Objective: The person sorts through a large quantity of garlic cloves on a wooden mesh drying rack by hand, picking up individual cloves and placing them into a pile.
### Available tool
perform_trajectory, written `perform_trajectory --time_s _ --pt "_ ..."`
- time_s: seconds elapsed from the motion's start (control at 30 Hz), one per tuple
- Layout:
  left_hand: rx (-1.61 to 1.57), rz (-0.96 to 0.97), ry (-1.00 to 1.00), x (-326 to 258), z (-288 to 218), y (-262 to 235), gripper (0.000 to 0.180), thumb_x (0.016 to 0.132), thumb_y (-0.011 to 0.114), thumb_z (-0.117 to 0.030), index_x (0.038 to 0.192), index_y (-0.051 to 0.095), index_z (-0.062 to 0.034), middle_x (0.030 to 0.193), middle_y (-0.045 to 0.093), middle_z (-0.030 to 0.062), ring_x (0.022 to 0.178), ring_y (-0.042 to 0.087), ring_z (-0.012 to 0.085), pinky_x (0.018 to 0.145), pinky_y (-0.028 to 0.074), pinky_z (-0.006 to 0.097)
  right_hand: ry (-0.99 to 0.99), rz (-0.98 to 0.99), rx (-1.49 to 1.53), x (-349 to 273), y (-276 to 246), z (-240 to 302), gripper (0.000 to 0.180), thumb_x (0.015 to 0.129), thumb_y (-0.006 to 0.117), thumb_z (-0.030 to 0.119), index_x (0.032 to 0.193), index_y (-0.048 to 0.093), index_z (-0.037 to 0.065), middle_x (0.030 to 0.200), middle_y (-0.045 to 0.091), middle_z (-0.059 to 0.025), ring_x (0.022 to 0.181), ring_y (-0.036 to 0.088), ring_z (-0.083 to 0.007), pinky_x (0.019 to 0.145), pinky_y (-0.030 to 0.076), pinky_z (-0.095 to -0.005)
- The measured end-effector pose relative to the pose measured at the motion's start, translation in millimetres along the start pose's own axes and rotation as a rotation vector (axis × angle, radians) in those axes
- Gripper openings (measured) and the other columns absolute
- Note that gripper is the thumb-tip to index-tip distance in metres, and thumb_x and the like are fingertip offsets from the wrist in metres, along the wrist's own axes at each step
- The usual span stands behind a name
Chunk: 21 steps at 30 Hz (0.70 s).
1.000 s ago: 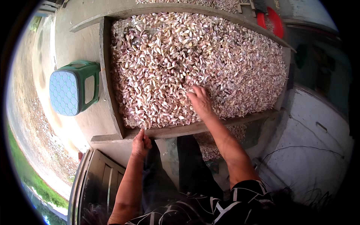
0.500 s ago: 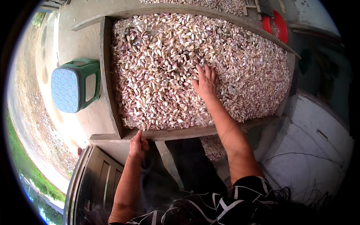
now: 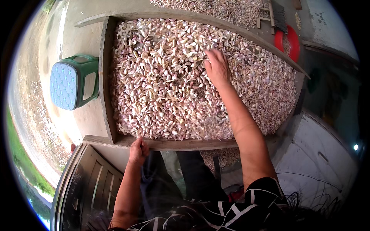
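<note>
A wide layer of garlic cloves (image 3: pixel 165 81), white to purplish, fills a wooden-framed tray (image 3: pixel 185 144) with a wire mesh bottom. My right hand (image 3: pixel 218 70) reaches over the middle of the cloves from the near side, its fingers stretched out with the tips at the cloves. Whether a clove sits under those fingers is hidden. At the near left part of the frame, my left hand (image 3: pixel 138 151) is closed, thumb and fingers pinched together against the wooden rail. What it may hold cannot be made out.
A green stool (image 3: pixel 86 73) with a pale blue padded seat stands left of the tray. Beyond the far rail lie more cloves (image 3: pixel 219 10) on the ground, with a red basin (image 3: pixel 295 46) at far right. A dark panelled door (image 3: pixel 92 188) is at near left.
My right hand has moved farther away and slightly right across the cloves. My left hand remains closed at the near rail. The whole view has shifted a little.
</note>
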State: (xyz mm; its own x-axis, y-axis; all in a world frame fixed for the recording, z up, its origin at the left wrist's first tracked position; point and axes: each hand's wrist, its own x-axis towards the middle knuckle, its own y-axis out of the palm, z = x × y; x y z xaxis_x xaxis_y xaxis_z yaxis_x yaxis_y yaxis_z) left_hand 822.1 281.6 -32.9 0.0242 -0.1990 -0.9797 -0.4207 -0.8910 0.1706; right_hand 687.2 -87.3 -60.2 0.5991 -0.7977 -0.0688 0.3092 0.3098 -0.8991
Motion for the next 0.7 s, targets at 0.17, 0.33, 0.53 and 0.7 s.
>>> perform_trajectory --time_s 0.17,0.33,0.53,0.7 --pt "-0.009 -0.009 -0.009 5 4 24 0.034 0.085 0.041 -0.033 0.057 0.035 -0.0141 0.044 0.024 -0.0016 0.036 0.023 0.0115 0.034 0.021 0.026 -0.043 0.205 -0.142 54 51 73 0.043 0.069 0.060 0.039 0.105 0.050 0.017 0.127 0.029 -0.0108 0.118 0.022 -0.0290 0.096 0.015 -0.0479" --pt "-0.042 -0.017 0.027 7 -1 33 0.035 0.084 0.041 -0.032 0.056 0.034 -0.0130 0.043 0.024 -0.0010 0.036 0.024 0.0122 0.034 0.021 0.027 -0.242 0.101 0.030 -23 81 104 0.039 0.065 0.062 0.011 0.101 0.048 0.013 0.118 0.039 -0.0122 0.114 0.030 -0.0294 0.091 0.022 -0.0487" --pt "-0.048 0.035 0.037 5 -8 36 0.035 0.085 0.042 -0.032 0.057 0.034 -0.0122 0.044 0.025 -0.0009 0.036 0.024 0.0120 0.035 0.022 0.027 -0.312 -0.058 0.165 -77 40 67 0.016 0.068 0.060 0.005 0.082 0.053 0.008 0.083 0.056 -0.0063 0.079 0.053 -0.0171 0.071 0.040 -0.0323" --pt "-0.020 0.060 0.046 15 -5 39 0.034 0.085 0.042 -0.029 0.057 0.034 -0.0115 0.044 0.026 -0.0008 0.036 0.025 0.0117 0.036 0.023 0.025 0.213 -0.004 -0.010 -17 35 10 0.026 0.075 0.057 0.025 0.094 0.048 0.009 0.083 0.055 -0.0081 0.074 0.055 -0.0227 0.060 0.043 -0.0343"
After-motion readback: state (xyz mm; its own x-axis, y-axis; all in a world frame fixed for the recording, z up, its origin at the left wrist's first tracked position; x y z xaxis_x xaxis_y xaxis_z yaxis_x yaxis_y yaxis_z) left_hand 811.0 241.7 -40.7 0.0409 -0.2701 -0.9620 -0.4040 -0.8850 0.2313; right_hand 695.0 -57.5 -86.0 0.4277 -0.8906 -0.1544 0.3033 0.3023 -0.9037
